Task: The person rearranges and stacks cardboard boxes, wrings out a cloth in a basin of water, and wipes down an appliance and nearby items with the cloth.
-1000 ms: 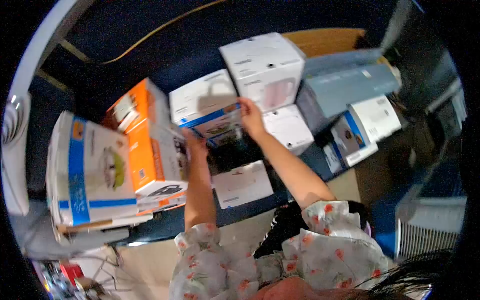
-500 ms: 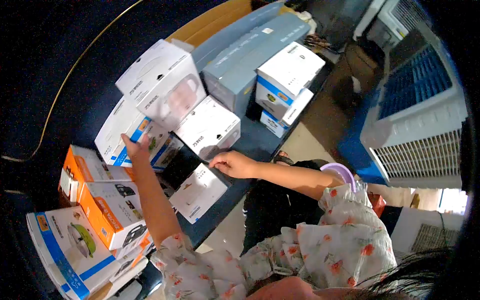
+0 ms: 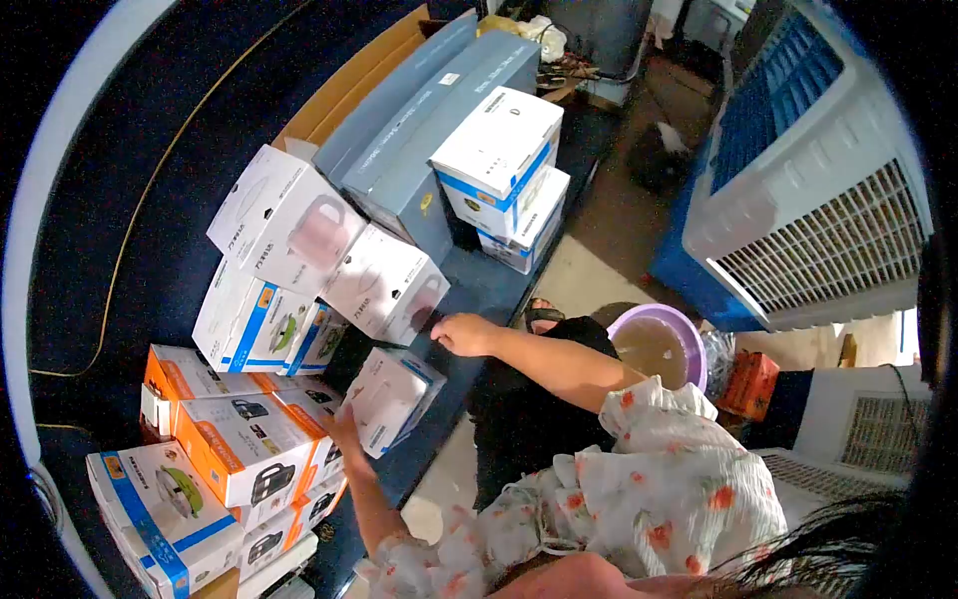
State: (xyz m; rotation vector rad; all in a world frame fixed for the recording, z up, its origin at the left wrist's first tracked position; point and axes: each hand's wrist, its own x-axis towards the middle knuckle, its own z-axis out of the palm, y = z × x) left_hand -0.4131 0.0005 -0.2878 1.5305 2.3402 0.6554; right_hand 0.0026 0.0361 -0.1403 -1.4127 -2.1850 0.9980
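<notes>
**Two hands on a small white box among stacked cartons**

A small white box (image 3: 391, 397) with blue trim sits tilted at the near edge of the dark blue surface (image 3: 479, 285), one corner lifted. The left hand (image 3: 342, 431) is pressed against its lower left side; the fingers lie flat along the carton, partly hidden behind it, so how far they wrap cannot be told. The right hand (image 3: 464, 334) rests just past the box's far upper corner, fingers curled downward and narrow, their tips hidden against the surface; whether they touch the box is unclear.

Behind the small box stand two white kettle boxes: the upper kettle box (image 3: 284, 220) leans on the lower kettle box (image 3: 387, 285), which is just beside the right hand. To their left a white-and-blue cooker box (image 3: 249, 319) lies partly covered by them. Nearer the left corner are orange-and-white boxes (image 3: 244, 454) in a stack, and a blue-striped box (image 3: 165, 514) that is cut off by the edge of the view.

Toward the far edge lie long grey cartons (image 3: 429, 120) with a stack of white-blue boxes (image 3: 504, 165) in front. Printing on all cartons is too small to read.

Off the surface, a purple basin (image 3: 664, 344) stands on the floor, partly hidden by the floral sleeve (image 3: 659, 469). A white-and-blue air cooler (image 3: 818, 200) fills the right side, its top cropped.
</notes>
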